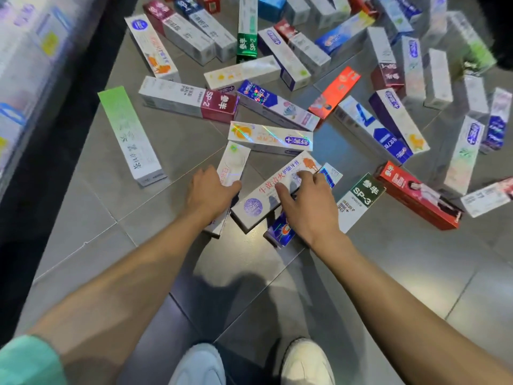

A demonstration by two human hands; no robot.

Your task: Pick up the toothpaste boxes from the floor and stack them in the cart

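Grey floor tiles (172, 140) carry a wide scatter of toothpaste boxes, and a blurred shelf unit (30, 59) runs along the left edge; the cart is not in view. Near the bottom, two white shoes (305, 362) stand on the tiles.

Both arms reach forward and down to the nearest boxes. The right hand (308, 201) lies on a white box with red lettering (273, 191), thumb on its upper face and fingers curled over the far long edge, so it looks clamped on that box. This box runs diagonally, its near end low and to the left, its far end up and to the right, and it lies directly under that hand. A blue box (280, 232) lies partly beneath it and beneath the wrist.

The left hand (209, 191) rests on a pale box with pink print (231, 168), fingers bent round its right side; how firm the hold is I cannot tell. That box points almost straight away from the person, tilted slightly right, and its near end is hidden under the hand.

The two boxes spread apart like a V, each under its own hand, so lifting should mean one box per hand, gripped across the narrow width.
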